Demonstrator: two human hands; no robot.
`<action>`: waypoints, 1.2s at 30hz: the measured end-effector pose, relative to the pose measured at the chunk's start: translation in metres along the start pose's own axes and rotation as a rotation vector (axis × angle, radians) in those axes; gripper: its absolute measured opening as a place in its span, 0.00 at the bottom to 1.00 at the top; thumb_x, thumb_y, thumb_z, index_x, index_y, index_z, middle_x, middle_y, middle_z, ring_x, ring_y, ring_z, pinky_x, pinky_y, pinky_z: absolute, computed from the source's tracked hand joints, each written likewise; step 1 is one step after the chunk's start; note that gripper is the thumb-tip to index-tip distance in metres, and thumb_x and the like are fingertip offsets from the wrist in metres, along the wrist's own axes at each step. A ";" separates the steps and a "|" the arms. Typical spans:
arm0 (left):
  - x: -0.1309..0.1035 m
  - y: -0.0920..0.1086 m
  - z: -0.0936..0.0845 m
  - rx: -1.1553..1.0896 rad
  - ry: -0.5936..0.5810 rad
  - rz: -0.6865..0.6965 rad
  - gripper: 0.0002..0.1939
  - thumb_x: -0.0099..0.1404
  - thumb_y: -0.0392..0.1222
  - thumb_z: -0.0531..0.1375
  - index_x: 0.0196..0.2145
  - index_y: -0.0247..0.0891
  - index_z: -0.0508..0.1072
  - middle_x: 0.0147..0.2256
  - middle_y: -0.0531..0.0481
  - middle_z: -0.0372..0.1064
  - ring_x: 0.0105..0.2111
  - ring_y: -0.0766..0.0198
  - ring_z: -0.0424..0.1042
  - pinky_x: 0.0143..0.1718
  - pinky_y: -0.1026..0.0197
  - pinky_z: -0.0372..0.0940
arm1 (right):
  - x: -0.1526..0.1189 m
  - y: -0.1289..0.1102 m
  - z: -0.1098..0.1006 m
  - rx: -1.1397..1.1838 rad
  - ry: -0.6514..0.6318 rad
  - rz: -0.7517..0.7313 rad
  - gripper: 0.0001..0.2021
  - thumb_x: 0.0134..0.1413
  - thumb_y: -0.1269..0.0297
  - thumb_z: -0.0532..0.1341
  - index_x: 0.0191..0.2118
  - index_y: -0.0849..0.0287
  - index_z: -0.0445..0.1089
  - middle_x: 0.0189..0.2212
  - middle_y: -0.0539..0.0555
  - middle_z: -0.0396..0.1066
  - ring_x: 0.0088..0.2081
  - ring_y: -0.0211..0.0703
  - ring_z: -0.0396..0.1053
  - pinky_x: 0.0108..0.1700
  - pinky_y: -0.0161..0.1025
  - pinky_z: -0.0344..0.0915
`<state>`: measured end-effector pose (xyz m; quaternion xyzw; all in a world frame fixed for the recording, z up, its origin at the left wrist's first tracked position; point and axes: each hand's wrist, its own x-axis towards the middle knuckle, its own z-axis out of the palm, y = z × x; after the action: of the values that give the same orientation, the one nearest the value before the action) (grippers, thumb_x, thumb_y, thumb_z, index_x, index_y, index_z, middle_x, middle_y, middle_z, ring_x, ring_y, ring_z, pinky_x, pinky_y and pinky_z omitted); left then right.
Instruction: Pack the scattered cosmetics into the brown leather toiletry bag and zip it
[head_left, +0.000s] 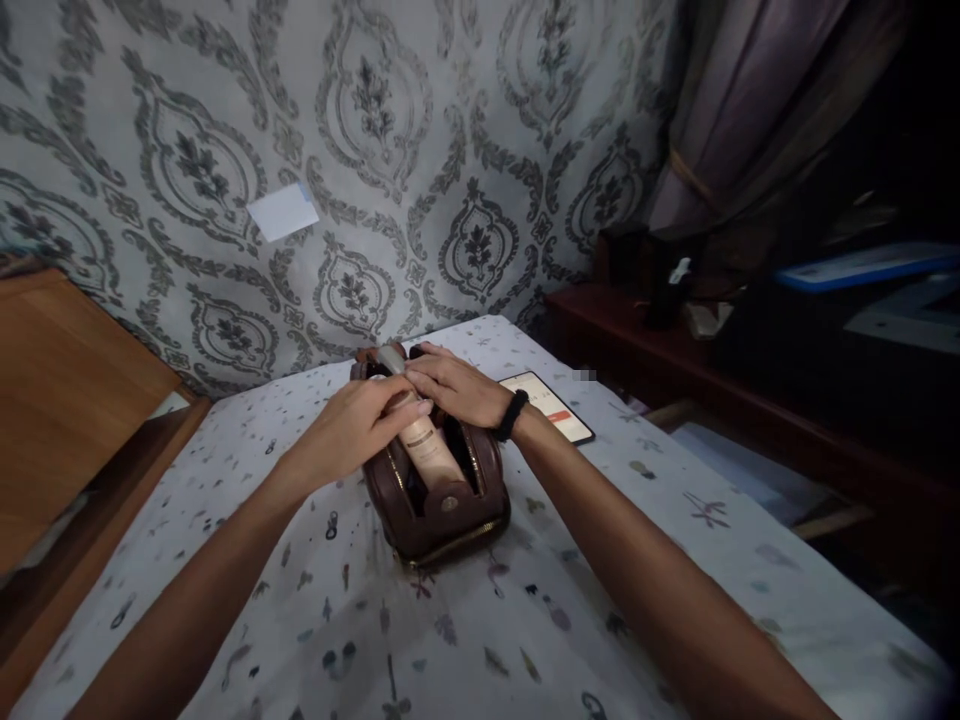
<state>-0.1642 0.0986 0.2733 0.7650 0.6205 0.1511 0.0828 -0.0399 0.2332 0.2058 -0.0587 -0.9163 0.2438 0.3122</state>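
Note:
A dark brown zippered bag (442,535) lies open on the patterned white sheet (345,610). Inside it a beige bottle (431,455) leans, its upper end toward the wall. My left hand (349,425) is closed round the upper part of that bottle, thumb across it. My right hand (457,388), with a black band at the wrist, reaches over the far right side of the bag. Its fingers are close together near the bottle's top; what they hold, if anything, is hidden.
A lit phone (559,408) lies right of the bag. A wooden panel (75,390) stands at the left, a patterned wall (480,240) behind with a white paper (283,212) on it. A dark red shelf (637,345) with items runs along the right.

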 end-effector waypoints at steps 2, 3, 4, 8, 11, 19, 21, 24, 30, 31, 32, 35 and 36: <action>-0.003 -0.003 0.000 -0.033 -0.012 0.014 0.19 0.72 0.54 0.46 0.38 0.38 0.70 0.29 0.51 0.67 0.29 0.63 0.67 0.30 0.61 0.56 | 0.000 0.000 0.000 -0.012 0.009 -0.007 0.24 0.69 0.55 0.40 0.30 0.58 0.65 0.29 0.52 0.68 0.37 0.43 0.67 0.66 0.52 0.44; -0.005 -0.005 0.000 -0.035 -0.024 0.025 0.19 0.72 0.54 0.46 0.40 0.38 0.69 0.31 0.50 0.68 0.31 0.62 0.67 0.31 0.61 0.58 | 0.000 0.000 0.000 -0.014 0.009 -0.009 0.24 0.69 0.54 0.39 0.30 0.58 0.64 0.29 0.52 0.68 0.36 0.43 0.68 0.67 0.52 0.44; -0.007 -0.007 0.000 -0.028 -0.037 0.032 0.20 0.72 0.55 0.46 0.43 0.39 0.69 0.33 0.50 0.69 0.33 0.61 0.68 0.33 0.61 0.59 | 0.001 0.000 0.000 -0.014 0.009 -0.009 0.25 0.69 0.53 0.38 0.30 0.58 0.64 0.29 0.52 0.68 0.36 0.43 0.68 0.67 0.52 0.44; -0.013 -0.008 -0.002 0.015 -0.086 0.031 0.23 0.71 0.58 0.46 0.54 0.41 0.64 0.37 0.47 0.69 0.38 0.57 0.68 0.37 0.59 0.61 | 0.001 0.000 -0.001 -0.011 0.006 0.001 0.27 0.68 0.48 0.37 0.31 0.57 0.64 0.30 0.53 0.69 0.39 0.44 0.68 0.67 0.52 0.43; -0.016 -0.007 -0.004 0.012 -0.061 0.025 0.22 0.72 0.56 0.46 0.56 0.43 0.62 0.35 0.49 0.69 0.35 0.59 0.68 0.34 0.60 0.59 | 0.001 -0.002 -0.003 0.013 0.011 0.003 0.29 0.67 0.44 0.37 0.31 0.57 0.66 0.30 0.53 0.70 0.38 0.44 0.69 0.67 0.53 0.45; -0.018 -0.004 -0.001 0.072 0.045 0.004 0.15 0.72 0.51 0.48 0.44 0.39 0.67 0.27 0.53 0.64 0.28 0.62 0.65 0.30 0.60 0.54 | -0.002 -0.004 -0.011 0.100 -0.025 0.009 0.32 0.64 0.39 0.42 0.39 0.59 0.74 0.38 0.55 0.75 0.49 0.48 0.70 0.68 0.53 0.42; -0.018 -0.003 -0.001 0.107 0.063 0.006 0.13 0.72 0.50 0.48 0.40 0.39 0.67 0.27 0.53 0.64 0.29 0.61 0.66 0.32 0.60 0.55 | -0.004 0.000 -0.014 0.108 -0.066 0.033 0.33 0.61 0.37 0.44 0.44 0.59 0.74 0.44 0.57 0.74 0.56 0.51 0.66 0.69 0.54 0.40; -0.018 0.000 -0.002 0.131 0.061 0.007 0.12 0.71 0.49 0.49 0.35 0.40 0.65 0.25 0.54 0.62 0.28 0.61 0.65 0.31 0.60 0.55 | -0.007 0.005 -0.017 0.114 -0.106 0.111 0.36 0.56 0.33 0.49 0.50 0.60 0.73 0.55 0.62 0.68 0.66 0.57 0.52 0.69 0.58 0.39; -0.020 -0.004 -0.002 0.104 0.027 0.012 0.12 0.70 0.50 0.51 0.36 0.40 0.64 0.27 0.54 0.64 0.29 0.62 0.65 0.32 0.60 0.56 | -0.008 0.001 -0.021 0.153 -0.114 0.073 0.33 0.57 0.35 0.51 0.49 0.58 0.74 0.51 0.60 0.72 0.63 0.55 0.58 0.69 0.56 0.39; -0.020 -0.005 -0.002 0.114 0.016 0.020 0.12 0.69 0.51 0.52 0.37 0.40 0.63 0.29 0.52 0.65 0.31 0.61 0.66 0.33 0.59 0.57 | -0.008 0.000 -0.021 0.156 -0.111 0.066 0.32 0.57 0.35 0.51 0.49 0.58 0.74 0.51 0.59 0.72 0.61 0.55 0.59 0.69 0.55 0.39; -0.021 -0.007 -0.002 0.127 0.001 0.028 0.12 0.69 0.51 0.53 0.38 0.40 0.63 0.32 0.51 0.66 0.34 0.59 0.66 0.35 0.59 0.58 | -0.008 -0.001 -0.021 0.157 -0.110 0.058 0.32 0.57 0.36 0.51 0.49 0.58 0.74 0.50 0.59 0.73 0.60 0.54 0.61 0.69 0.55 0.40; -0.023 -0.010 -0.002 0.143 -0.057 0.031 0.16 0.68 0.55 0.53 0.41 0.40 0.64 0.37 0.48 0.67 0.38 0.56 0.66 0.38 0.57 0.59 | -0.009 -0.002 -0.022 0.148 -0.116 0.041 0.32 0.58 0.35 0.50 0.49 0.59 0.74 0.49 0.59 0.73 0.59 0.54 0.63 0.68 0.56 0.41; -0.023 -0.011 -0.001 0.135 -0.068 0.022 0.17 0.68 0.57 0.52 0.41 0.40 0.64 0.36 0.48 0.66 0.37 0.56 0.66 0.38 0.57 0.59 | -0.009 -0.002 -0.022 0.143 -0.118 0.040 0.33 0.58 0.35 0.50 0.49 0.59 0.74 0.49 0.59 0.73 0.58 0.54 0.63 0.68 0.56 0.42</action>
<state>-0.1787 0.0787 0.2682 0.7804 0.6176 0.0837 0.0501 -0.0196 0.2386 0.2172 -0.0402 -0.9119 0.3181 0.2561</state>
